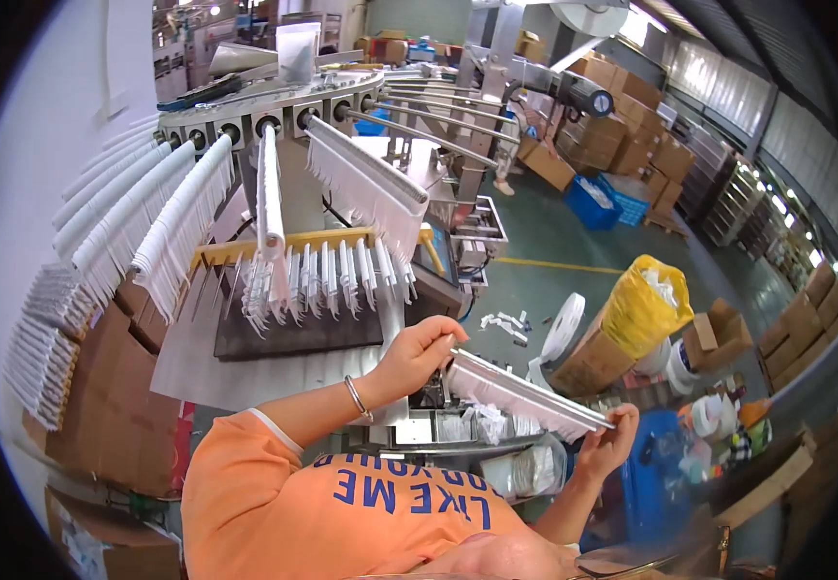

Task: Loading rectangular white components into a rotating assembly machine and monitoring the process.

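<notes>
Between my hands is a thin rod hung with a row of white strips, slanting down to the right. My left hand, with a bracelet on its wrist, is closed around the rod's upper left end. At the lower right end, my right hand pinches the rod between thumb and fingers. Beyond my left hand stands a yellow-edged rack carrying several short rods of white strips. Above it, long spindles with white strips fan out from a curved metal machine.
Bare metal rods stick out at the machine's right. A metal tray lies just below my hands. To the right are a yellow bag in a carton, a blue bin and cardboard boxes. White scraps litter the green floor.
</notes>
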